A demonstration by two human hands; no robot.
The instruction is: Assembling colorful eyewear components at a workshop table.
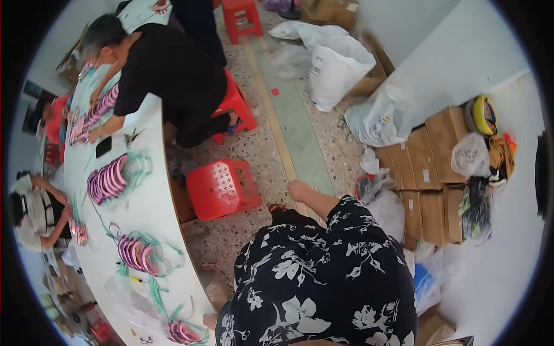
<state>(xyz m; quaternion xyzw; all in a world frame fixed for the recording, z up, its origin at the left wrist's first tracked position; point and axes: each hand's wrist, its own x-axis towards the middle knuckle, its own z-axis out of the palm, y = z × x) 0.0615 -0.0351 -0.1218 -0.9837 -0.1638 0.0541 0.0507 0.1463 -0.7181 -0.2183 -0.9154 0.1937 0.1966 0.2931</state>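
My right hand [298, 190] is out in front of me over the speckled floor, right of a red plastic stool [222, 187]. It touches nothing that I can see, and its fingers do not show distinctly. At the lower left, my left hand [209, 320] shows only as a small patch of skin between my patterned clothing and the edge of the white table [138, 207]. Its fingers are hidden. Closest to it on the table lies a bundle of pink and purple curved bands [183, 333] with green cords. Similar bundles [135, 254] lie farther along.
A person in black [167, 75] leans over the table, handling a long row of bands. Others sit across it. A black phone [104, 146] lies on top. On the right are white sacks [337, 72], stacked cardboard boxes [424, 155] and plastic bags [384, 115]. Another red stool [241, 20] stands farther ahead.
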